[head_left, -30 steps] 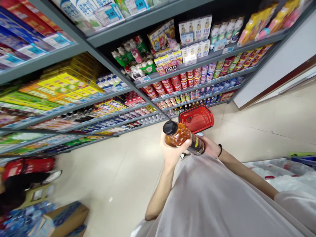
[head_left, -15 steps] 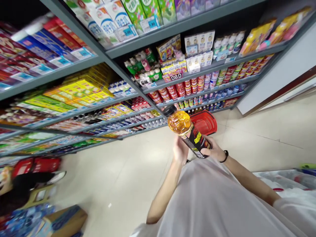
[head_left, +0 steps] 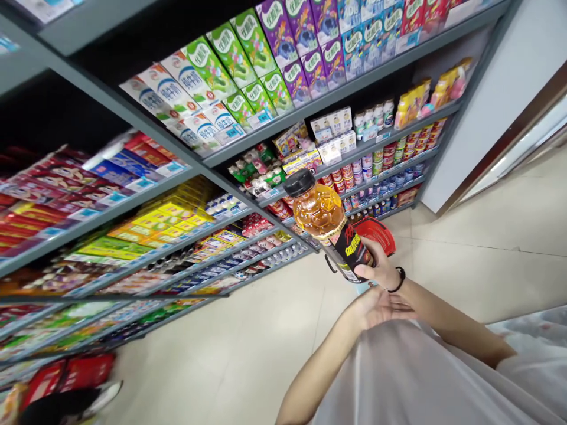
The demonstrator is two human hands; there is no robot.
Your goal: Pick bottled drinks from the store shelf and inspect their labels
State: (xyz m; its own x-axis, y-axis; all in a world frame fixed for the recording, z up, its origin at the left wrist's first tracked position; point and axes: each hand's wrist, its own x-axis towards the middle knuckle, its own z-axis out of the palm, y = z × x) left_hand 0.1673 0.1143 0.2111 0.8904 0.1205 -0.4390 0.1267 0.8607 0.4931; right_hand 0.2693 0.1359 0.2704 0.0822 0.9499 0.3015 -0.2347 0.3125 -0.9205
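Note:
My right hand (head_left: 380, 268), with a black band at the wrist, grips the lower part of an amber drink bottle (head_left: 325, 221) that has a black cap and a dark label. The bottle is raised and tilts up to the left, in front of the shelves. My left hand (head_left: 381, 307) lies just below the right hand, palm up, fingers stretched out and holding nothing. It does not touch the bottle.
Grey store shelves (head_left: 248, 147) full of cartons, boxes, cans and small bottles run along the left and far side. A red shopping basket (head_left: 376, 231) sits on the pale tiled floor (head_left: 248, 348) behind the bottle. A white wall (head_left: 482, 100) stands at right.
The bottle has been lifted higher and more upright. My left hand has let go of it and dropped below the right hand, now open. The view has tilted upward.

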